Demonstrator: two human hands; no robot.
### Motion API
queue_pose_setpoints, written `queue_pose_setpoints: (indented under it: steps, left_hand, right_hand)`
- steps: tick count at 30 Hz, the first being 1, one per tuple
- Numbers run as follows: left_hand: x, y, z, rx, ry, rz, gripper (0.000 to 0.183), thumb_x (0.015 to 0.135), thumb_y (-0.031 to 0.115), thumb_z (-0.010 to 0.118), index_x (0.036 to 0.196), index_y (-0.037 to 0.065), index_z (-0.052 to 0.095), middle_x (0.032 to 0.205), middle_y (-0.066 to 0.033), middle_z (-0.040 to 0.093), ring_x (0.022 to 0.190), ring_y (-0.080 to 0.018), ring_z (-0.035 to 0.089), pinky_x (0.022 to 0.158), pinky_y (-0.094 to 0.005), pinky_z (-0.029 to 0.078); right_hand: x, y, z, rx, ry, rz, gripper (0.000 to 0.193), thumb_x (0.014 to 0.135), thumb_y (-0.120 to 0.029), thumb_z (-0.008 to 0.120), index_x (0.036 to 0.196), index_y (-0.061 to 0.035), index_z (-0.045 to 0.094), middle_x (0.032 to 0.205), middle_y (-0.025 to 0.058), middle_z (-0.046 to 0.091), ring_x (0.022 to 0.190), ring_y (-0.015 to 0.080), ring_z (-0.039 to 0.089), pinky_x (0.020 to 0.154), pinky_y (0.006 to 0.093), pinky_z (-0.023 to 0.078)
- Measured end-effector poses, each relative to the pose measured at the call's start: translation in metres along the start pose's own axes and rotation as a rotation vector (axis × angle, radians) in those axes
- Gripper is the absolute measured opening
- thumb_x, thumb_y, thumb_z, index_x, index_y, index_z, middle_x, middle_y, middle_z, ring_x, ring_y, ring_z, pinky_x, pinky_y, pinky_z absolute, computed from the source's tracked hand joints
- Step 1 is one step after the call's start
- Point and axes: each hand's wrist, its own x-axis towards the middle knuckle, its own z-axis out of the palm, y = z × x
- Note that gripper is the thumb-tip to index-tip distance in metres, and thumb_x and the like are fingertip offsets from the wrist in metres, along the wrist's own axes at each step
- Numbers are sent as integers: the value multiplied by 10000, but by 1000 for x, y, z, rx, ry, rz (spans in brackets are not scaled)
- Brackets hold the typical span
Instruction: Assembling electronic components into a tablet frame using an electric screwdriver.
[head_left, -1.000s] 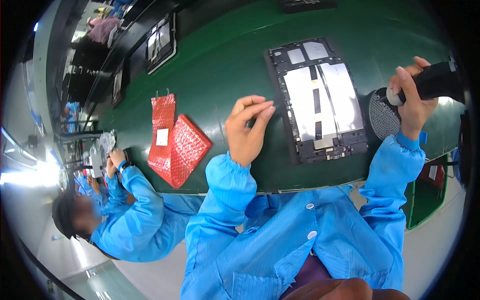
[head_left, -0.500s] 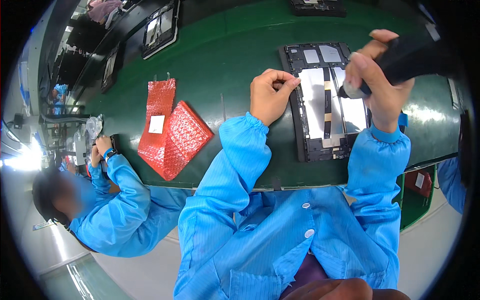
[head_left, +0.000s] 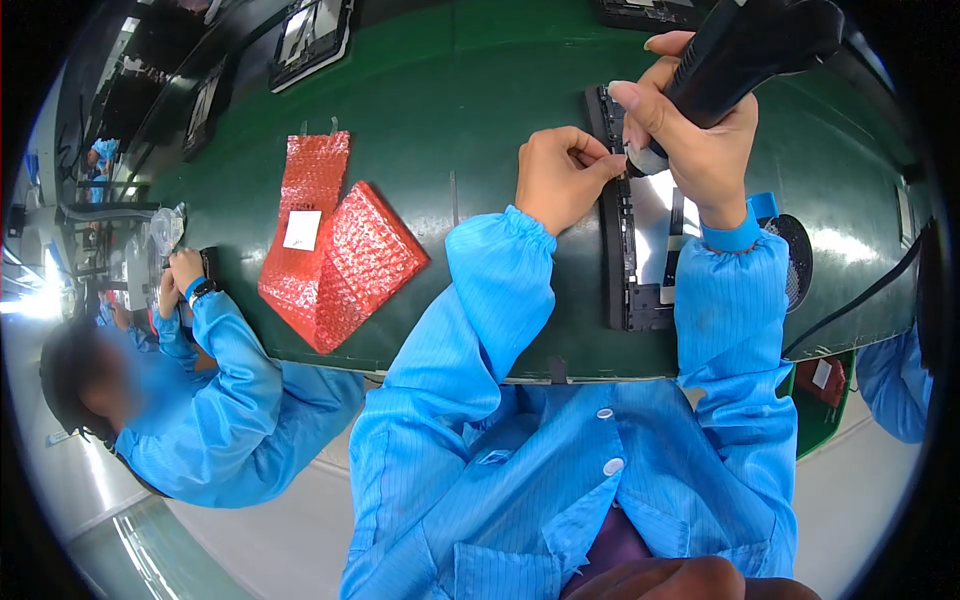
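Note:
An opened tablet (head_left: 640, 317) with silver panels and a black frame lies on the green bench, partly covered by my right hand and forearm. My right hand (head_left: 700, 150) grips a black electric screwdriver (head_left: 745, 55), its tip end down at the tablet's left edge. Beside that tip, my left hand (head_left: 562, 185) has thumb and forefinger pinched together at the same edge. Whatever lies between those fingertips is too small to make out.
Red bubble-wrap pouches (head_left: 345, 250), one with a white label, lie left on the bench (head_left: 480, 330). More opened tablets (head_left: 312, 40) stand toward the back. A co-worker (head_left: 200, 400) sits at left. A black cable (head_left: 865, 290) and a round perforated black thing (head_left: 798, 262) are at right.
The screwdriver in my right hand has moved left, from the tablet's middle to its left edge. My left hand's pinched fingertips now meet the screwdriver's tip end there.

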Motion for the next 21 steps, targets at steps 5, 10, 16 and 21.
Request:
queue_pose_setpoints:
  steps: [5, 10, 16, 21]
  left_hand:
    - [5, -2, -2, -1, -30, -53, 128, 648, 82, 736, 670, -17, 658, 593, -80, 626, 538, -116, 586, 512, -248, 465]
    - [6, -3, 0, 6, -31, -52, 117, 649, 70, 728, 671, -21, 658, 594, -81, 624, 532, -116, 582, 505, -248, 463]
    - [6, -2, 2, -10, -27, -60, 92, 658, 43, 713, 675, -26, 655, 594, -85, 621, 527, -117, 579, 497, -253, 462]
    - [5, -1, -1, -51, -30, -75, 75, 659, 31, 701, 674, -25, 653, 597, -90, 624, 531, -122, 587, 493, -259, 466]
  right_hand:
    - [0, 6, 1, -2, 0, 6, 355, 763, 3, 678, 1067, 24, 495, 641, 52, 576, 510, 104, 542, 487, 237, 447]
    - [0, 10, 0, 2, 1, -9, 345, 762, 3, 678, 1057, 21, 500, 646, 51, 579, 516, 105, 545, 493, 239, 451]
    - [-2, 11, -1, -15, 22, 33, 324, 753, 14, 684, 1021, 23, 501, 654, 49, 582, 525, 98, 538, 496, 232, 437]
    - [-5, 10, 5, -47, 20, 63, 334, 744, 24, 689, 1015, 27, 494, 657, 46, 574, 528, 97, 531, 495, 224, 421]
